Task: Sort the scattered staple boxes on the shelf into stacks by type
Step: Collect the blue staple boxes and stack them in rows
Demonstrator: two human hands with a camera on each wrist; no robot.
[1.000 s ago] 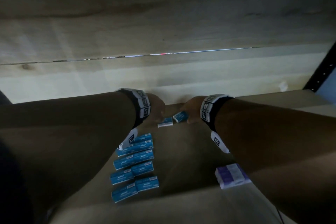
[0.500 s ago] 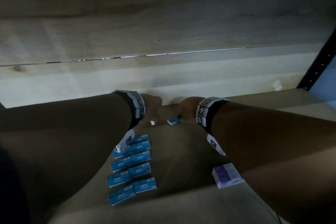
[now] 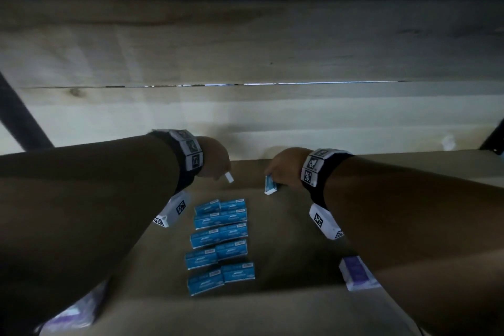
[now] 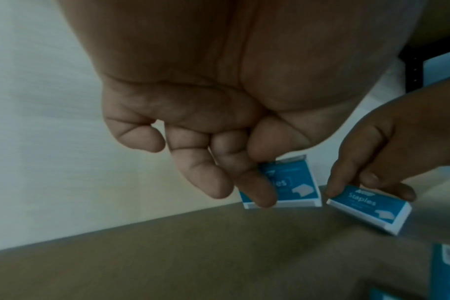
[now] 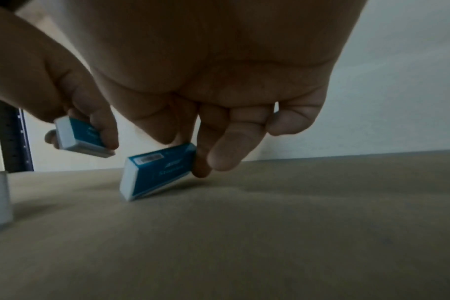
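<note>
Two blue staple boxes are in hand at the back of the shelf. My left hand [image 3: 218, 169] pinches one blue box [image 4: 288, 182] between thumb and fingers and holds it off the shelf; only its white end [image 3: 229, 178] shows in the head view. My right hand [image 3: 278, 177] grips the other blue box [image 5: 159, 170], which is tilted with its low corner near or on the shelf [image 5: 270, 233]. In front of the hands, several blue boxes [image 3: 221, 240] lie in paired rows. A purple box [image 3: 357, 273] sits by my right forearm.
A pale wooden back wall [image 3: 245, 49] stands right behind the hands. Another purple box [image 3: 73, 314] lies at the lower left under my left arm. Dark shelf posts [image 3: 19, 117] stand at both sides. Bare brown shelf lies between the blue rows and the right purple box.
Both hands have closed on the two blue boxes that lay side by side at the back. The left box is now lifted and the right one tipped up, and the hands have drawn apart.
</note>
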